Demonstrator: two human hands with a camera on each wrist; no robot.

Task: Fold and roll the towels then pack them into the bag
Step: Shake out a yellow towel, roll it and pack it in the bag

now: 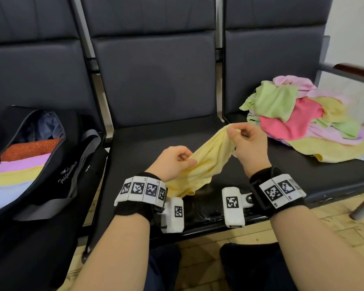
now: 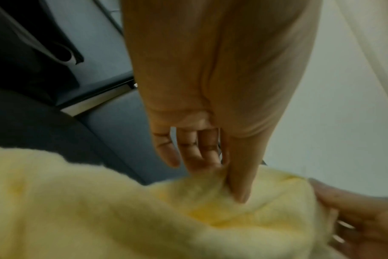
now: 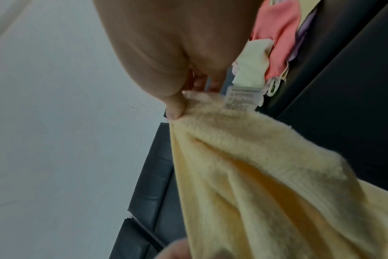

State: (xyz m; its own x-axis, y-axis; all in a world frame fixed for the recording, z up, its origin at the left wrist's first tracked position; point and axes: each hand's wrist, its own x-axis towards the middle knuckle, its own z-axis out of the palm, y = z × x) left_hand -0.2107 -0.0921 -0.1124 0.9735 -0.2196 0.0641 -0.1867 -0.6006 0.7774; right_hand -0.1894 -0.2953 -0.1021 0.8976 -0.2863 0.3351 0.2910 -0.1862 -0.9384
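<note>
Both hands, the left hand (image 1: 172, 162) and right hand (image 1: 247, 141), pinched a yellow towel (image 1: 206, 162) stretched above the middle dark seat (image 1: 156, 135). Loose towels (image 1: 298, 114) were heaped on the right seat; the open black bag (image 1: 48, 160) with rolled towels sat left, by a white wall (image 1: 353, 38).

Head above; wrists close, towel (image 1: 202, 164) shared
</note>
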